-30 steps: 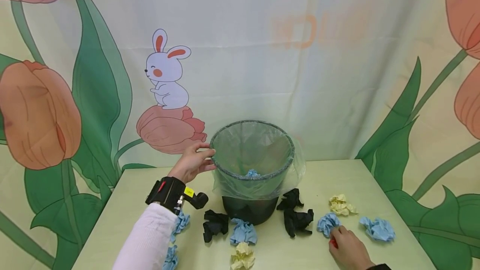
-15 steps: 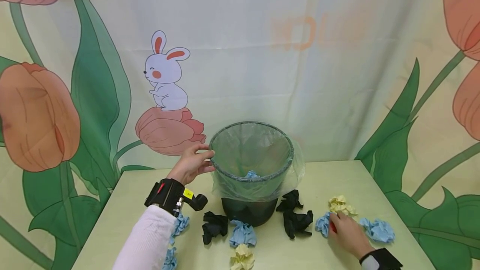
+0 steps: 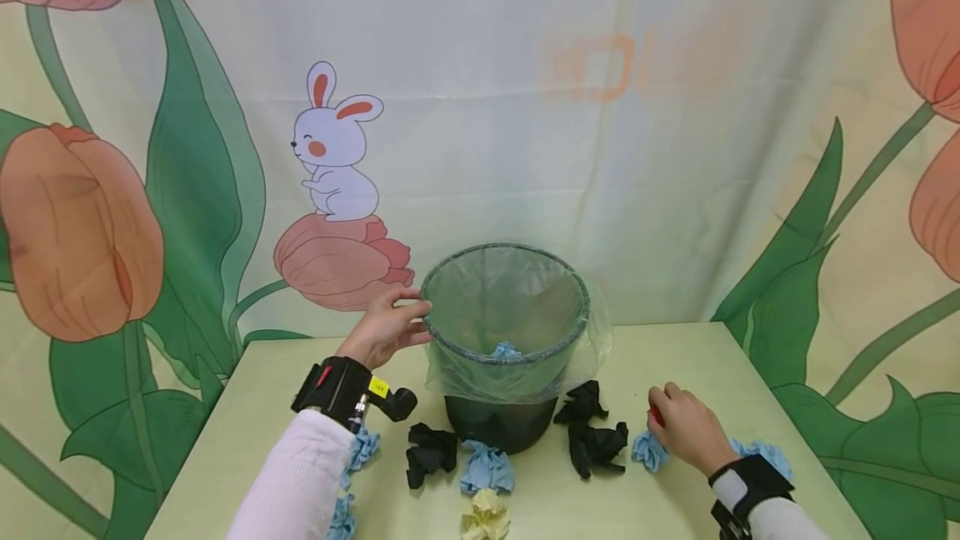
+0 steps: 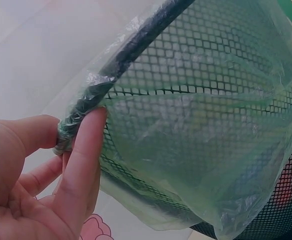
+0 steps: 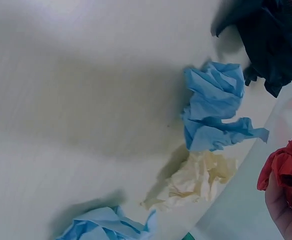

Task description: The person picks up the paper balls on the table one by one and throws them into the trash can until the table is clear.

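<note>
In the head view a dark mesh wastebasket (image 3: 501, 425) stands upright, lined with a thin green plastic bag (image 3: 491, 382). My left hand (image 3: 385, 328) pinches its rim at the left side; in the left wrist view the thumb and fingers (image 4: 86, 150) lie on both sides of the bag-covered rim (image 4: 123, 57). To the right of the basket, my right hand (image 3: 692, 430) grips a crumpled red paper ball (image 5: 290, 172), mostly hidden by the hand in the head view. Below that hand lies a blue paper ball (image 3: 649, 451). Inside the basket, a bit of blue paper (image 3: 506, 350) shows.
Black crumpled papers (image 3: 596, 445) lie right of the basket, another black one (image 3: 431, 455) at its left front. Blue paper (image 3: 487, 467) and yellow paper (image 3: 486, 513) sit in front. More blue paper (image 3: 763, 455) is partly behind the right wrist. A printed curtain (image 3: 480, 107) hangs behind.
My right hand has moved up and away from the front edge with the red paper ball, now covering the yellow paper in the head view. The left hand stays at the rim.
</note>
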`<move>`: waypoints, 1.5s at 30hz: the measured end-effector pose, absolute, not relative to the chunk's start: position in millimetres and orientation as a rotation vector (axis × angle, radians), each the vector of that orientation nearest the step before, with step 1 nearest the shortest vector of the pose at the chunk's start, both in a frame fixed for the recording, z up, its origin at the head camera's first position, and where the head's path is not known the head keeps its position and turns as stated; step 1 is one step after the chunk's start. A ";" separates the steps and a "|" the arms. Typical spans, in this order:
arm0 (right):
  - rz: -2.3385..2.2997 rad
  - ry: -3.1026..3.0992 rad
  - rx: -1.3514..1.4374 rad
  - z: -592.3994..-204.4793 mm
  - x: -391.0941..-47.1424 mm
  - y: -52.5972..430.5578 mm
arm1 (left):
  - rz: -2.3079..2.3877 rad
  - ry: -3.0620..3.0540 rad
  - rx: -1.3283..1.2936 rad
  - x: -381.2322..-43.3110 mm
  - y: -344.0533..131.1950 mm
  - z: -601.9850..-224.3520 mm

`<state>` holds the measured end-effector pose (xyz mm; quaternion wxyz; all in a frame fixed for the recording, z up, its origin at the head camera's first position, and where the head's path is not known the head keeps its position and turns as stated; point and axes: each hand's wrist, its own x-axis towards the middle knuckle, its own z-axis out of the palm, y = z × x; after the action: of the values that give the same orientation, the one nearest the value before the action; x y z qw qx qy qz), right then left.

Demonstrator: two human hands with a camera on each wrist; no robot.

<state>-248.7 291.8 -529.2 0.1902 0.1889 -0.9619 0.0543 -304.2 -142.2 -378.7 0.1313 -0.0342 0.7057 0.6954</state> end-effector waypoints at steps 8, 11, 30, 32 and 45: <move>0.132 -2.654 0.584 -516.1 -265.6 290.0 | 2.016 2.060 -0.107 -304.8 -141.8 -379.4; 0.118 -2.675 0.579 -507.7 -272.5 287.9 | 2.021 2.057 -0.110 -305.2 -142.2 -379.3; 0.089 -2.714 0.559 -441.3 -307.1 267.7 | 2.013 2.057 -0.107 -305.1 -142.3 -379.8; 0.079 -2.719 0.560 -435.8 -309.6 265.3 | 2.011 2.058 -0.105 -304.7 -142.8 -380.0; 0.083 -2.726 0.542 -390.5 -320.8 252.4 | 2.023 2.058 -0.095 -305.1 -143.0 -381.3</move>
<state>-320.8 252.4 -390.5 0.1795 0.1917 -0.9644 0.0294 -305.1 -143.0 -381.3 0.1269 -0.0325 0.7070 0.6950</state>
